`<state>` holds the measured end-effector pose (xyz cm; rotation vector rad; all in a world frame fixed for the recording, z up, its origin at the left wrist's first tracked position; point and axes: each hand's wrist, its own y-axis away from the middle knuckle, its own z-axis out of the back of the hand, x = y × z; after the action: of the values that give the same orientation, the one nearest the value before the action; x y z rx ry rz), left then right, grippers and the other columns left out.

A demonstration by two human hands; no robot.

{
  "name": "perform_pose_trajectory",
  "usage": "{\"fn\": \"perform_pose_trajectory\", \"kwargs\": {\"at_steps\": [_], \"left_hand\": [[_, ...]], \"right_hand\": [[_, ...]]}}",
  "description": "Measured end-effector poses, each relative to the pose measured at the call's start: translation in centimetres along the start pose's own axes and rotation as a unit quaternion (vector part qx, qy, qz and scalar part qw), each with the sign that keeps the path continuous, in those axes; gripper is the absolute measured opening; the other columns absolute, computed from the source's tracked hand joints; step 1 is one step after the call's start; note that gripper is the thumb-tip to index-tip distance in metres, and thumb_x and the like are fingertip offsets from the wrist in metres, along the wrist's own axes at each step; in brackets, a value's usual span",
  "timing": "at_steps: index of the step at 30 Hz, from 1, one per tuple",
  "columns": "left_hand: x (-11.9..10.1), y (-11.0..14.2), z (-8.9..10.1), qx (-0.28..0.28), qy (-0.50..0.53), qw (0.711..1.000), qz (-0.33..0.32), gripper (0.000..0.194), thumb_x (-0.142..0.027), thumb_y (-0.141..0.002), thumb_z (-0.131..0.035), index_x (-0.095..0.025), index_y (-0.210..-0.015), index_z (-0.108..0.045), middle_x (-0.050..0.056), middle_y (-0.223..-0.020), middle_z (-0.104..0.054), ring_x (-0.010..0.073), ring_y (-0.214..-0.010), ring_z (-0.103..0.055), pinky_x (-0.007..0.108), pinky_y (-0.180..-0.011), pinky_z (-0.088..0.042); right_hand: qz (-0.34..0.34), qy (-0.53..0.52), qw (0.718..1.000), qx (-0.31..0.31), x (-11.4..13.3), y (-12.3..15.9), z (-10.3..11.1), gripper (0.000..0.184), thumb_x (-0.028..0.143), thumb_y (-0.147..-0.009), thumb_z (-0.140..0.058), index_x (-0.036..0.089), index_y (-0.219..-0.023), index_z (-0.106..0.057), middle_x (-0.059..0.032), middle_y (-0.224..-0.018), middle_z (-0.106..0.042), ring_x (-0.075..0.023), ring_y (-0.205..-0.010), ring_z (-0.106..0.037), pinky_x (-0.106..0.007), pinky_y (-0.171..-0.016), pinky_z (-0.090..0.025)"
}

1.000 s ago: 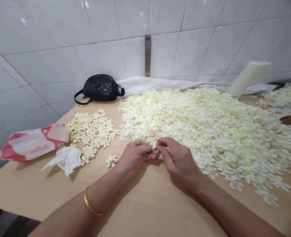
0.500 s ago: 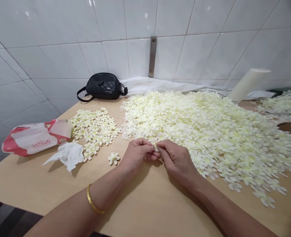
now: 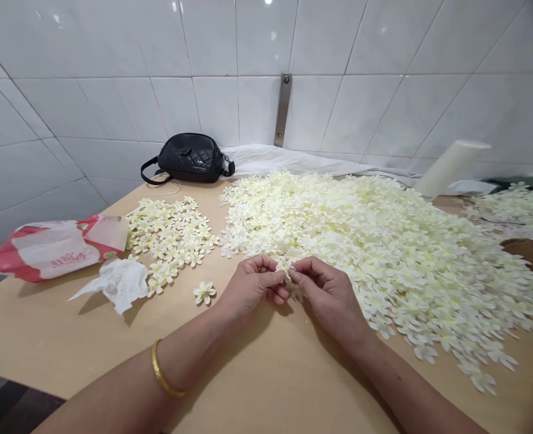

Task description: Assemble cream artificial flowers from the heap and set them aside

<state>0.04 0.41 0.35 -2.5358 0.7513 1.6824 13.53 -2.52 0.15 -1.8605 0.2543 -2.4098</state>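
My left hand (image 3: pixel 251 286) and my right hand (image 3: pixel 327 292) meet fingertip to fingertip at the near edge of a big heap of cream fabric flowers (image 3: pixel 384 241). Both pinch one small cream flower (image 3: pixel 287 269) between thumbs and fingers, just above the wooden table (image 3: pixel 257 386). A gold bangle (image 3: pixel 162 377) sits on my left wrist. One single flower (image 3: pixel 204 293) lies alone on the table left of my left hand. Farther left spreads a smaller, flatter patch of flowers (image 3: pixel 169 235).
A crumpled white tissue (image 3: pixel 119 283) and a red-and-white tissue pack (image 3: pixel 53 250) lie at the left. A black quilted bag (image 3: pixel 190 158) rests against the tiled wall. A white roll (image 3: pixel 450 166) and more flowers (image 3: pixel 517 205) are at the right.
The view has shifted slightly. Both hands stay together on the small flower, fingers working at it; nothing else on the table has moved.
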Motion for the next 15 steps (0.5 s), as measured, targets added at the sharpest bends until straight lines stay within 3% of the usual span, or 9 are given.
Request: {"fn": "perform_pose_trajectory", "kwargs": {"at_steps": [5, 10, 13, 15], "left_hand": [[-0.4, -0.1, 0.0, -0.033, -0.014, 0.999, -0.015, 0.019, -0.014, -0.060, -0.064, -0.015, -0.064, -0.045, 0.000, -0.048, -0.056, 0.0082, -0.040, -0.051, 0.017, -0.040, -0.038], [-0.1, 0.0, 0.0, -0.024, 0.005, 1.000, 0.000, 0.018, -0.014, -0.060, -0.064, -0.014, -0.067, -0.047, -0.001, -0.047, -0.055, 0.0073, -0.039, -0.050, 0.017, -0.040, -0.038], [-0.3, 0.1, -0.1, -0.023, 0.023, 0.999, 0.010, 0.017, -0.011, -0.061, -0.063, -0.013, -0.071, -0.049, -0.001, -0.048, -0.055, 0.0068, -0.040, -0.050, 0.016, -0.041, -0.039], [-0.6, 0.2, -0.2, -0.029, 0.024, 0.999, 0.023, 0.014, -0.010, -0.062, -0.061, -0.013, -0.070, -0.050, 0.000, -0.049, -0.056, 0.0065, -0.039, -0.050, 0.016, -0.040, -0.039]], "right_hand": [[-0.066, -0.139, 0.988, -0.020, 0.0, -0.5, 0.7, 0.016, 0.031, -0.070, -0.061, 0.015, -0.072, -0.057, -0.0009, -0.063, -0.057, -0.0127, -0.061, -0.053, -0.024, -0.057, -0.041], [-0.105, -0.217, 0.970, -0.012, 0.2, -0.8, 1.2, 0.019, 0.032, -0.065, -0.066, 0.015, -0.071, -0.058, -0.0010, -0.065, -0.059, -0.0136, -0.064, -0.056, -0.025, -0.062, -0.043], [-0.092, -0.208, 0.973, -0.029, 0.4, -0.9, 1.6, 0.019, 0.032, -0.066, -0.065, 0.016, -0.073, -0.059, -0.0007, -0.067, -0.059, -0.0141, -0.066, -0.057, -0.027, -0.064, -0.044], [-0.054, -0.149, 0.985, -0.062, 0.7, -1.1, 2.4, 0.018, 0.033, -0.068, -0.062, 0.016, -0.073, -0.059, -0.0012, -0.068, -0.059, -0.0148, -0.066, -0.057, -0.028, -0.065, -0.045]]}}
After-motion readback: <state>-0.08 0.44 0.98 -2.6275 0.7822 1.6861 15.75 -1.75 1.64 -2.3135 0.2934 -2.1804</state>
